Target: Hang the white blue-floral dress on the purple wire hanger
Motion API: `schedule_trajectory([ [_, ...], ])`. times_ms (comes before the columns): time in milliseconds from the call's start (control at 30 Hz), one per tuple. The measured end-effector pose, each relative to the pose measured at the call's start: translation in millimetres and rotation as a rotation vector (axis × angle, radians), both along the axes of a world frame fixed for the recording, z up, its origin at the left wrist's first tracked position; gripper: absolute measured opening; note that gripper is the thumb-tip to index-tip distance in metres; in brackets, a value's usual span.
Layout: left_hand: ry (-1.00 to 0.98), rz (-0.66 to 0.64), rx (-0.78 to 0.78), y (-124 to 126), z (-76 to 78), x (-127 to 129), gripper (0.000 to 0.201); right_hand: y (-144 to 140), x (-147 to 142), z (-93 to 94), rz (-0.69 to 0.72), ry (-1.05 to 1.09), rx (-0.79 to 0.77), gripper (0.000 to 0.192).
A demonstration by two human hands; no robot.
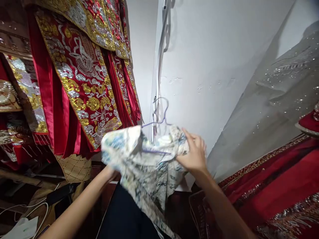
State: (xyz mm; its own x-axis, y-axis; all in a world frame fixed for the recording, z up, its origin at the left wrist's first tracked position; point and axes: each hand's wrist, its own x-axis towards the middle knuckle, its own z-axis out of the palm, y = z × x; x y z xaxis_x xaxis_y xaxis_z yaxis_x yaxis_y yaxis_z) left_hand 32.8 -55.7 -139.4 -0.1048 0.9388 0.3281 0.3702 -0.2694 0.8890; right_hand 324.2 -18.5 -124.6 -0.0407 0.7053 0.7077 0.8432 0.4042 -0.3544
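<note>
While the floral-print garment (149,174) is held by the right hand (195,153), the purple hanger (165,113) beside that hand seems inserted, straightening unfinished (left hand's (112,173) grip cannot be told).

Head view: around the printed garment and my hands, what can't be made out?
All in the head view:
- Left hand: fingers hidden by the printed garment.
- Garment's lower end: cut off by the bottom edge.
- Garment's print: details blurred.
- Purple hanger: arms mostly hidden by the garment; hook tip too thin to tell whether it catches anything.
</note>
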Motion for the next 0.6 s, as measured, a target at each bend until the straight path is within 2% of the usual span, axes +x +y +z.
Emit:
schedule_trajectory([
  [67,-0.222,-0.131,-0.084,-3.6,-20.5,-6.6,0.053,16.6,13.9,22.9,-0.083,0.012,0.018,0.098],
  [133,-0.474,-0.271,-0.161,-9.4,-36.8,-3.6,0.047,31.4,15.2,42.0,-0.099,0.005,0.026,0.097],
  [200,-0.570,-0.299,-0.162,-13.6,-48.9,6.4,0.041,41.5,5.1,53.5,-0.064,-0.014,0.009,0.094],
  [300,-0.538,-0.139,-0.097,-12.9,-62.0,21.2,0.050,44.1,-16.3,58.4,0.007,-0.029,0.003,0.096],
  [400,-0.527,0.057,-0.087,-8.1,-70.9,23.1,0.046,32.5,-25.2,57.8,0.101,-0.010,0.002,0.095],
  [500,-0.576,0.115,-0.119,-9.7,-77.9,20.5,0.041,9.3,-23.9,51.6,0.350,0.053,-0.048,0.080],
  [567,-0.671,0.127,-0.141,-17.3,-83.7,24.8,0.042,-11.0,-27.8,37.3,0.485,0.179,-0.095,0.068],
  [600,-0.733,0.134,-0.163,-22.7,-86.9,29.5,0.043,-21.7,-32.9,25.6,0.508,0.275,-0.125,0.061],
])
